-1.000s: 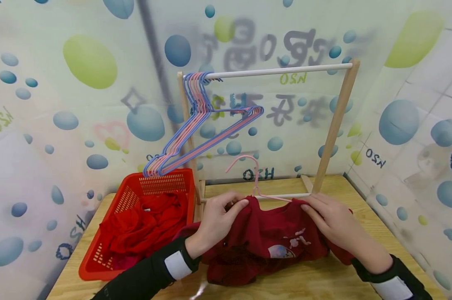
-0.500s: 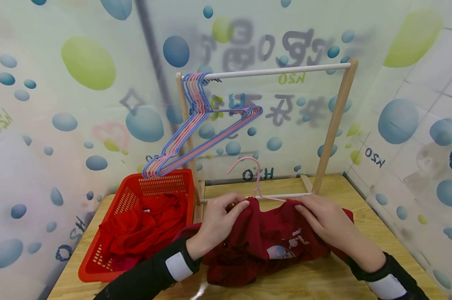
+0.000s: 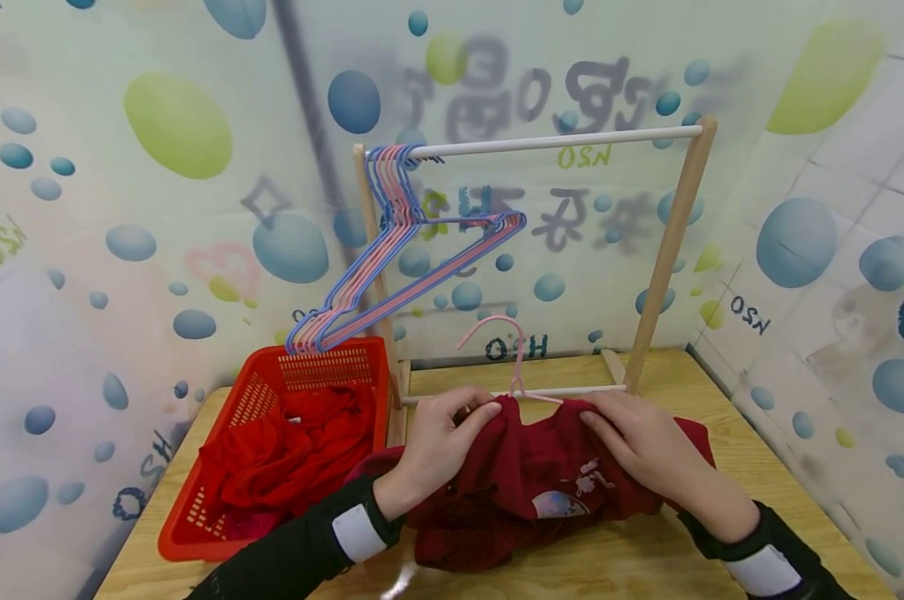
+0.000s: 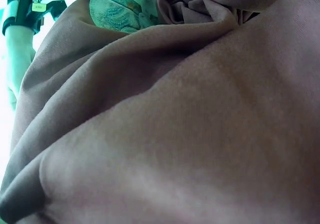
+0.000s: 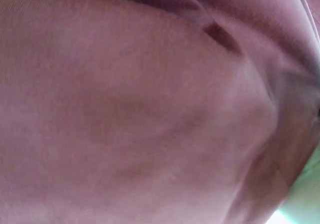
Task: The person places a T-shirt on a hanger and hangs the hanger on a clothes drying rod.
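Observation:
A dark red shirt (image 3: 526, 467) with a small white print on its chest hangs between my two hands, its lower part bunched on the table. My left hand (image 3: 440, 446) pinches the shirt beside the neckline, thumb on the near side. On the other side of the neck, my right hand (image 3: 642, 442) grips the shoulder cloth. A pink hanger (image 3: 519, 358) stands up out of the neck opening; its hook and part of one arm show, the rest is inside the shirt. Cloth fills most of both wrist views, where folds of the shirt (image 4: 200, 108) lie close to the camera.
A red plastic basket (image 3: 189, 508) with bright red clothes (image 3: 287, 450) stands at the left. Behind the shirt rises a rack with a white rail (image 3: 556, 143) and wooden posts (image 3: 669, 258). Several blue and pink hangers (image 3: 399, 250) hang at its left end, partly over the basket.
My right hand has slid left along the shoulder toward the neck, and the neck opening has narrowed. Less of the hanger's arm shows, and its hook has shifted slightly right and down. The left hand stays put.

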The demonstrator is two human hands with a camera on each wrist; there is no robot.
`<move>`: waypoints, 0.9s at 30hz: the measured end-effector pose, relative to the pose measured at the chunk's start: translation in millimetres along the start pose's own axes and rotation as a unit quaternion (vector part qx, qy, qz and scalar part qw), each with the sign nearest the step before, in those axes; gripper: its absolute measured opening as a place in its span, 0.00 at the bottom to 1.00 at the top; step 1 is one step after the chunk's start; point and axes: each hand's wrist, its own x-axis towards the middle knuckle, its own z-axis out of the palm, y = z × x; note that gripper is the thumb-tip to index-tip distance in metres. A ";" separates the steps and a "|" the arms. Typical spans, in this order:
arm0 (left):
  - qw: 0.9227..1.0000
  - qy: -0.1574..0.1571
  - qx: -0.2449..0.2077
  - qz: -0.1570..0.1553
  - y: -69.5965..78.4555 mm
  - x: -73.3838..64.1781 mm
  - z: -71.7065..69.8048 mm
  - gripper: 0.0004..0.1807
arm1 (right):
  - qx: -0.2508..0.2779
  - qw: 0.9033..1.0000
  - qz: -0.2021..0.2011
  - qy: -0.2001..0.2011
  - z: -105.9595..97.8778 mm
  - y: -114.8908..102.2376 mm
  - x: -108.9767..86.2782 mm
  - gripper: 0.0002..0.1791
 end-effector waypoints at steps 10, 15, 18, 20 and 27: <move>1.000 -0.002 0.001 0.005 0.6 0.2 2.3 0.07 | 0.007 1.000 -0.001 -0.002 3.1 -4.7 2.1 0.14; 1.000 -0.004 0.004 0.004 1.4 0.0 3.0 0.08 | 0.004 1.000 -0.010 0.005 6.2 -5.3 3.0 0.14; 1.000 -0.006 0.004 0.005 1.2 -0.2 3.5 0.08 | 0.000 1.000 -0.011 0.005 7.1 -5.9 3.7 0.13; 1.000 -0.007 0.002 0.006 1.1 -0.3 3.7 0.08 | 0.002 1.000 -0.013 0.004 7.4 -6.5 4.3 0.13; 1.000 -0.011 -0.005 0.004 1.4 -0.9 5.1 0.07 | 0.010 0.999 -0.028 0.011 8.9 -8.9 8.1 0.15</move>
